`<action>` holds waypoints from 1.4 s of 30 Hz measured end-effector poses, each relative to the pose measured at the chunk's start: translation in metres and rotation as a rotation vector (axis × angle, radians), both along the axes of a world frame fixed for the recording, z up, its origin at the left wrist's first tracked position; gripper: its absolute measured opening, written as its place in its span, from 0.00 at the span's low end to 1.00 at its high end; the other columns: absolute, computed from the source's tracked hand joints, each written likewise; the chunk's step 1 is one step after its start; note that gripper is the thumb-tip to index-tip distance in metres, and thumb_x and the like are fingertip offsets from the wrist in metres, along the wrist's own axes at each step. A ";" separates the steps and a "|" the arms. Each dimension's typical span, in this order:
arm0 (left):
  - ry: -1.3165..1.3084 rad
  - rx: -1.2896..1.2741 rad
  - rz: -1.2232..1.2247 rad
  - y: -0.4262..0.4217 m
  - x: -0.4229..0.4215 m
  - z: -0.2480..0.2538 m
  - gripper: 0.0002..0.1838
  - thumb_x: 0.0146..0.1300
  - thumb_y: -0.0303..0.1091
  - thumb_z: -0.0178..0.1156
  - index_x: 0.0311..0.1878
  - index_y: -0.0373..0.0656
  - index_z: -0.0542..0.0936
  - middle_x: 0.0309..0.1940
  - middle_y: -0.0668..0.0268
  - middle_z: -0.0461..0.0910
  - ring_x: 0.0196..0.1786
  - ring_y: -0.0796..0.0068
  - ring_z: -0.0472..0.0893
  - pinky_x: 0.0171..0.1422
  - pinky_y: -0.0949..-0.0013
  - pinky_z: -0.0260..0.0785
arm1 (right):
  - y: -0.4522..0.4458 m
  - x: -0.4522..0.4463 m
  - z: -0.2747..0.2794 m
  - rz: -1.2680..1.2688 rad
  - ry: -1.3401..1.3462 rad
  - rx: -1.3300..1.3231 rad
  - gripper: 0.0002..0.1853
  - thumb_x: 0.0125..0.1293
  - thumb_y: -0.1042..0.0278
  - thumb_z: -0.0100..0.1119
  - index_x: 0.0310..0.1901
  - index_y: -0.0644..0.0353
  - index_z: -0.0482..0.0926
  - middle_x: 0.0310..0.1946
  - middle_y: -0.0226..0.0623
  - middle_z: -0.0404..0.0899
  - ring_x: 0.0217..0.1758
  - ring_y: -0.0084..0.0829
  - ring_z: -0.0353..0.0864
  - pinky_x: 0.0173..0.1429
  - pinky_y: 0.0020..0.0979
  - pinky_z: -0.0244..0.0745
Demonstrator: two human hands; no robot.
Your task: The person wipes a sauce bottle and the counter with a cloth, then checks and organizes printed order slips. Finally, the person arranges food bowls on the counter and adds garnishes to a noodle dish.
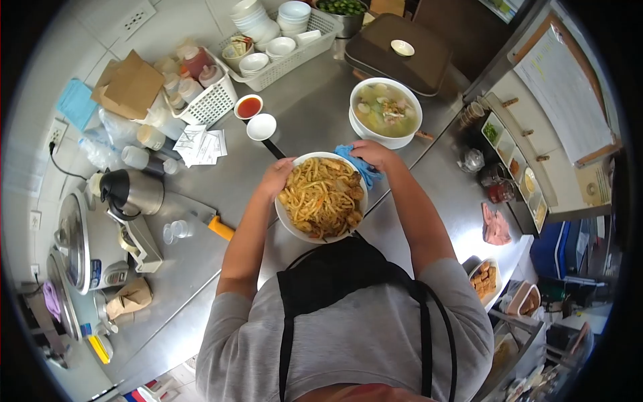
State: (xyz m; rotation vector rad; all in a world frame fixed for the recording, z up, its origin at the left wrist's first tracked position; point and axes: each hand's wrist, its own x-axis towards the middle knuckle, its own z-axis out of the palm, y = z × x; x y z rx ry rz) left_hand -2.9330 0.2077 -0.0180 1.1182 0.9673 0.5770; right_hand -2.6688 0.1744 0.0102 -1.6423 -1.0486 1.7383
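A white bowl of noodles (pixel 323 196) sits in front of my chest at the counter's near side. My left hand (pixel 276 178) is closed on its upper left rim. At the upper right rim, my right hand (pixel 375 155) grips a crumpled blue cloth (pixel 360 165), which touches the bowl; its fingertips are partly hidden. Beyond the right hand stands a bowl of soup (pixel 386 107) on a white plate (pixel 380 139). A dish of red sauce (pixel 248 106) and an empty white dish (pixel 261 126) lie past my left hand, beside a black handle (pixel 272 149).
A knife with an orange handle (pixel 220 228) lies left of my forearm, near a steel jug (pixel 137 191). Baskets of bottles (pixel 218 100) and dishes (pixel 271 75) line the back. A brown lid (pixel 400 53) is behind the soup; a topping tray (pixel 516 167) stands right.
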 end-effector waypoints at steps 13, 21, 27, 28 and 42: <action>0.078 0.103 0.194 -0.008 0.005 -0.010 0.13 0.60 0.32 0.45 0.43 0.35 0.73 0.33 0.66 0.76 0.34 0.80 0.74 0.41 0.77 0.66 | -0.107 0.010 -0.027 -0.178 -0.041 0.167 0.14 0.50 0.68 0.55 0.37 0.65 0.71 0.28 0.32 0.73 0.29 0.21 0.71 0.34 0.23 0.67; 0.018 0.077 0.197 -0.008 0.004 -0.014 0.14 0.61 0.33 0.44 0.46 0.34 0.70 0.36 0.63 0.75 0.37 0.77 0.75 0.43 0.74 0.67 | -0.153 0.014 -0.020 0.030 -0.277 0.155 0.13 0.47 0.71 0.56 0.37 0.62 0.72 0.23 0.29 0.71 0.25 0.19 0.68 0.27 0.22 0.63; -0.099 -0.002 0.223 -0.018 0.013 -0.009 0.15 0.62 0.32 0.41 0.46 0.34 0.69 0.37 0.61 0.75 0.37 0.75 0.75 0.44 0.74 0.67 | -0.149 -0.002 -0.031 -0.432 -0.038 0.199 0.15 0.50 0.72 0.54 0.42 0.62 0.71 0.27 0.29 0.72 0.28 0.18 0.69 0.31 0.22 0.65; -0.096 0.005 0.254 -0.018 0.014 -0.010 0.14 0.61 0.32 0.42 0.45 0.34 0.70 0.37 0.62 0.75 0.37 0.76 0.75 0.43 0.75 0.67 | -0.149 -0.010 -0.036 -0.503 -0.019 0.230 0.15 0.51 0.72 0.54 0.43 0.62 0.71 0.28 0.29 0.72 0.29 0.19 0.68 0.32 0.22 0.66; -0.163 0.039 0.624 -0.074 0.041 -0.010 0.14 0.62 0.31 0.39 0.45 0.33 0.68 0.38 0.59 0.73 0.40 0.75 0.73 0.45 0.73 0.65 | -0.174 -0.030 -0.033 -0.785 0.050 0.334 0.12 0.54 0.78 0.49 0.41 0.60 0.73 0.25 0.26 0.72 0.27 0.16 0.68 0.33 0.18 0.64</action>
